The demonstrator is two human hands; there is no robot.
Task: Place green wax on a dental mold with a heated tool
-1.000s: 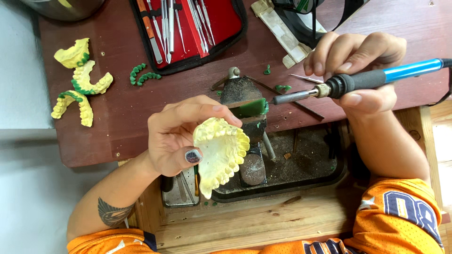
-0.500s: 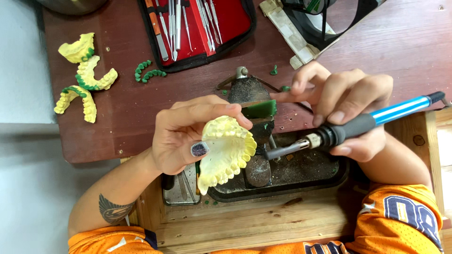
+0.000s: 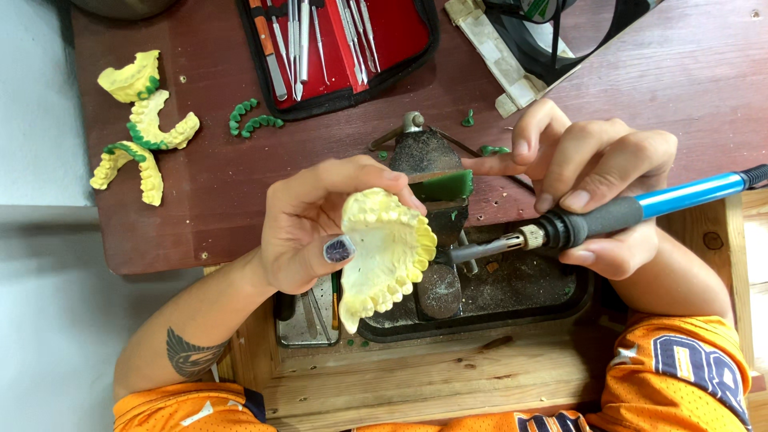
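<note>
Yellow dental cast (image 3: 386, 258) is gripped in the left hand (image 3: 308, 228), fingers closed around it. The right hand (image 3: 596, 180) clasps a blue-handled heated tool (image 3: 608, 216), tip touching the cast's right edge.

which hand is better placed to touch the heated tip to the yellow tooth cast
Right. The right hand grips the blue-handled heating tool, its metal tip beside the pale yellow plaster tooth cast, which the left hand is holding.

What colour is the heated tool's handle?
Blue, with a black grip; the heated tool shows in the head view.
</note>
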